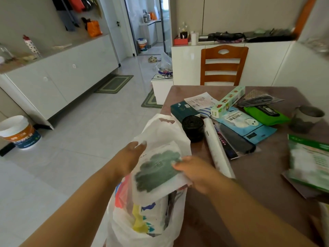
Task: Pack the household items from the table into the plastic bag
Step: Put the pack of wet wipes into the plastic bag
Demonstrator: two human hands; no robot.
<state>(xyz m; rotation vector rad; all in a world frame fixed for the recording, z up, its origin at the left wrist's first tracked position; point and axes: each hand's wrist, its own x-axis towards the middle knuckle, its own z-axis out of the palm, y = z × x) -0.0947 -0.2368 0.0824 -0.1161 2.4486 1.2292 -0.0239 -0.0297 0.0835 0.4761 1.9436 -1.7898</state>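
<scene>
A white plastic bag [160, 132] hangs at the table's near left corner, with colourful packets showing through its lower part. My left hand [131, 157] holds the bag's left side, fingers against the plastic. My right hand [194, 172] grips a white packet with a dark green print [156, 170] at the bag's mouth. On the brown table [263, 168] lie a black roll [193, 128], a white roll [218, 148], a long green-and-white box [227, 101], a blue mask packet [243, 123], a dark teal box [183, 109] and a green pouch [265, 115].
A green-and-white packet [309, 161] lies at the table's right edge, a grey mug [306, 118] behind it. A wooden chair [223, 65] stands at the far side. White cabinets [58, 77] line the left wall, a paint bucket [19, 131] stands on the tiled floor.
</scene>
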